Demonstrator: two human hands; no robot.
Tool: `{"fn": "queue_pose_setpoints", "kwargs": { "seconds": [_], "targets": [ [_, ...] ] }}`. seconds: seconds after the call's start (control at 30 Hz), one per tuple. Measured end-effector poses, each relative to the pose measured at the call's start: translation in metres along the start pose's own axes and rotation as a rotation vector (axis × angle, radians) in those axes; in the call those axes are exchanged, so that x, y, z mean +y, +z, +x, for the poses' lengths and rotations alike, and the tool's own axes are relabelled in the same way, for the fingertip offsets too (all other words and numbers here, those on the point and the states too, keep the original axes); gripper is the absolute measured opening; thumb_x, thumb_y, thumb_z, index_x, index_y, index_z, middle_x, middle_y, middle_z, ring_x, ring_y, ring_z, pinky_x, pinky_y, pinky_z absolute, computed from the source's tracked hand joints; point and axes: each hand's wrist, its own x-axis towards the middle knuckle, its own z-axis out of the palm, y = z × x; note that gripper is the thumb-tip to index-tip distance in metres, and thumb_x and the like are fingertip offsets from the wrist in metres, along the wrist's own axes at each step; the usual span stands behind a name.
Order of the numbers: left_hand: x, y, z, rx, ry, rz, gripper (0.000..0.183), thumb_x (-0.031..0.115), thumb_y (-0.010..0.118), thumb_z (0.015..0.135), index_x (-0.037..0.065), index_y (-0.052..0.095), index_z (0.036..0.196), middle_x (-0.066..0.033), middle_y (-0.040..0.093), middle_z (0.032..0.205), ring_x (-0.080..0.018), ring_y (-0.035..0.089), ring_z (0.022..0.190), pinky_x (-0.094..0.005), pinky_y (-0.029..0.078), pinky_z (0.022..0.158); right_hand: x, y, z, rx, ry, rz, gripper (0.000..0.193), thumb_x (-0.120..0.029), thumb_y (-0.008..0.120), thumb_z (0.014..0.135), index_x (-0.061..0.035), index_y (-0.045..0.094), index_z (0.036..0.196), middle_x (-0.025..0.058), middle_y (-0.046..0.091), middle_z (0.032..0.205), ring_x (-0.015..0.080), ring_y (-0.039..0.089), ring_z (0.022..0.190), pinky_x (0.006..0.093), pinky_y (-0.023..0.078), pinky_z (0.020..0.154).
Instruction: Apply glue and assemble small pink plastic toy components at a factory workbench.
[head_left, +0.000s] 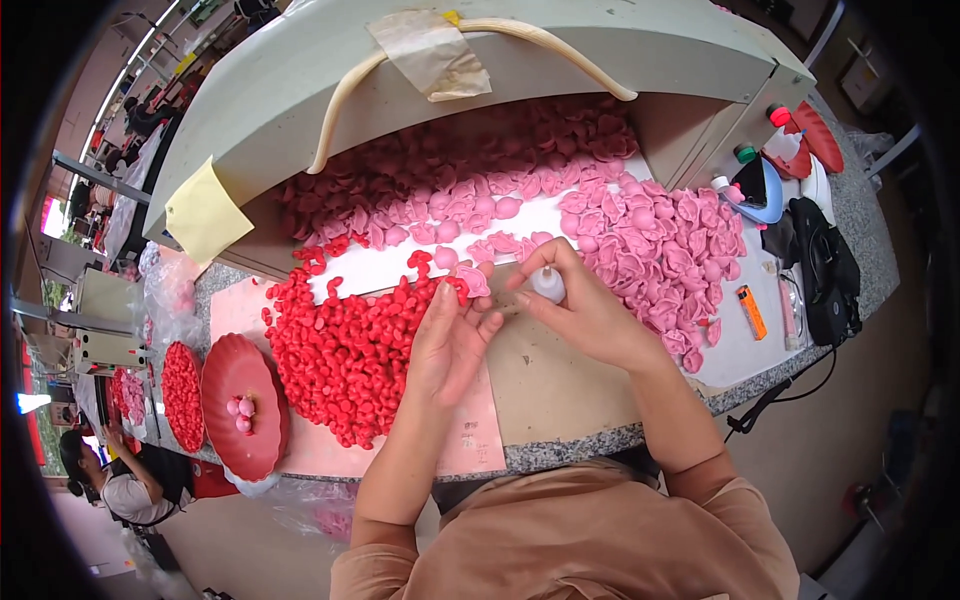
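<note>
My left hand is closed on a small pink petal-shaped piece, with a bit of red beside it at the fingertips. A small white squeeze bottle sits in my right hand, its fingers wrapped round it. Both hands are close together over the worktop, the bottle just right of the pink piece. Left of my left hand spreads a heap of small curved red pieces. Right of my right hand lies a heap of pink petal-shaped and round pieces.
A grey cabinet-like housing arches over the far pieces. At left, a red scalloped dish holds a few assembled pieces, beside another dish of red pieces. An orange lighter and a black bag lie at right. A co-worker is far left.
</note>
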Motion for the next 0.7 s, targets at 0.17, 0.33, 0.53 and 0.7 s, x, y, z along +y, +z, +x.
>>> {"fn": "queue_pose_setpoints", "kwargs": {
  "seconds": [0.17, 0.33, 0.53, 0.7],
  "targets": [
    [0.004, 0.002, 0.000, 0.019, -0.114, -0.192, 0.037, 0.028, 0.045, 0.095, 0.008, 0.042, 0.126, -0.0124, 0.052, 0.120, -0.0196, 0.056, 0.096, -0.0329, 0.048, 0.085, -0.017, -0.014, 0.001, -0.118, 0.142, -0.014, 0.020, -0.009, 0.065, 0.083, -0.0032, 0.053, 0.098, 0.0052, 0.059, 0.102, 0.0091, 0.054, 0.092, 0.0236, 0.045, 0.074],
    [0.002, 0.000, 0.002, -0.009, -0.118, -0.239, 0.039, 0.027, 0.045, 0.095, 0.007, 0.040, 0.128, -0.0142, 0.052, 0.119, -0.0210, 0.056, 0.096, -0.0340, 0.048, 0.085, -0.012, -0.010, 0.001, 0.051, -0.195, -0.091, 0.020, -0.012, 0.065, 0.084, -0.0039, 0.052, 0.096, 0.0046, 0.059, 0.094, 0.0070, 0.056, 0.080, 0.0213, 0.046, 0.067],
    [0.001, 0.001, -0.002, 0.019, -0.108, -0.232, 0.040, 0.027, 0.048, 0.094, 0.007, 0.041, 0.128, -0.0132, 0.052, 0.118, -0.0210, 0.056, 0.095, -0.0361, 0.048, 0.088, -0.008, -0.007, 0.002, 0.238, -0.160, 0.238, 0.019, -0.021, 0.058, 0.089, -0.0050, 0.050, 0.094, 0.0026, 0.054, 0.078, 0.0065, 0.045, 0.057, 0.0209, 0.039, 0.054],
    [-0.003, -0.002, -0.001, 0.026, -0.168, -0.212, 0.043, 0.028, 0.052, 0.092, 0.007, 0.042, 0.128, -0.0100, 0.055, 0.112, -0.0193, 0.054, 0.095, -0.0354, 0.046, 0.088, 0.001, -0.013, 0.004, 0.325, -0.117, 0.320, 0.021, -0.023, 0.059, 0.089, -0.0046, 0.050, 0.095, 0.0010, 0.054, 0.078, 0.0048, 0.043, 0.058, 0.0200, 0.036, 0.053]
  ]
}}
